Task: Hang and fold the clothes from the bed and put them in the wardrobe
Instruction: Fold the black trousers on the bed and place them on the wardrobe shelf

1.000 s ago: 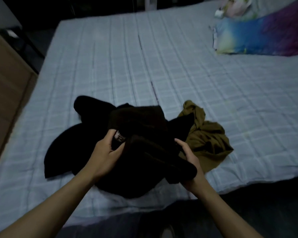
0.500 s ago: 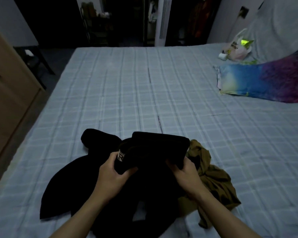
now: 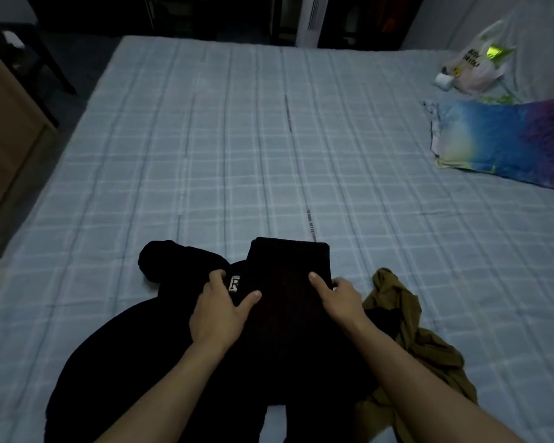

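Your left hand (image 3: 216, 318) and right hand (image 3: 339, 298) both grip the folded black garment (image 3: 288, 276); olive garment (image 3: 397, 318) at three o'clock.

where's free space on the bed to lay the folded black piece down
Bare bedsheet lies beyond the folded black garment, left of the colourful pillow and plastic bag. It is crowded near both hands, between the black pile and olive garment.

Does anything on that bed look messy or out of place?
Yes. An olive-brown garment lies crumpled in a heap at the near edge of the bed, unfolded, beside the black garment both hands grip. A plastic bag also sits at the bed's far right corner.
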Demonstrator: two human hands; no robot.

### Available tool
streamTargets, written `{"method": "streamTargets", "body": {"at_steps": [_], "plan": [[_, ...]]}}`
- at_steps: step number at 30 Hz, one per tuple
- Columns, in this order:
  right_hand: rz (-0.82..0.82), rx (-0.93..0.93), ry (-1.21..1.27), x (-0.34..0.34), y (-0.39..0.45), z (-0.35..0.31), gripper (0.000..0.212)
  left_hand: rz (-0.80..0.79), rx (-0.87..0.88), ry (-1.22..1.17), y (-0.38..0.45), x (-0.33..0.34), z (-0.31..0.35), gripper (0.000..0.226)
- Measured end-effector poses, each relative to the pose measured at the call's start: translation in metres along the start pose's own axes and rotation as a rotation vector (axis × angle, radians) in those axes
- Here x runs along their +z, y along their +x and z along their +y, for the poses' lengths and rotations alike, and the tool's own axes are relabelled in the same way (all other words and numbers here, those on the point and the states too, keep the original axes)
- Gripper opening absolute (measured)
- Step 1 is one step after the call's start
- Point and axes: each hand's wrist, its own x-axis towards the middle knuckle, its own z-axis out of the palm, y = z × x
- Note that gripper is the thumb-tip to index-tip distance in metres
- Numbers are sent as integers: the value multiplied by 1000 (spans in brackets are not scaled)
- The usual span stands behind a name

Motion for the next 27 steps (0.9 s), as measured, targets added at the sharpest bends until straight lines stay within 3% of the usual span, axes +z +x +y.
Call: {"method": "streamTargets", "body": {"at_steps": [3, 5, 8, 12, 17, 27], "plan": [[207, -150, -80, 10, 6, -3, 70, 212, 269, 182, 10, 12, 2, 70], [364, -499, -147, 9, -7, -7, 62, 290, 549, 221, 15, 19, 4, 51], [290, -836, -322, 17, -29, -4, 44, 177, 866, 265, 28, 30, 1, 39], [128, -786, -615, 39, -29, 21, 58, 11, 803, 362, 27, 30, 2, 35], [0, -668, -725, 41, 2, 29, 68, -180, 656, 518, 18, 36, -10, 64], [-84, -549, -850, 82, 46, 62, 72, -264, 615, 476, 48, 91, -43, 67]]}}
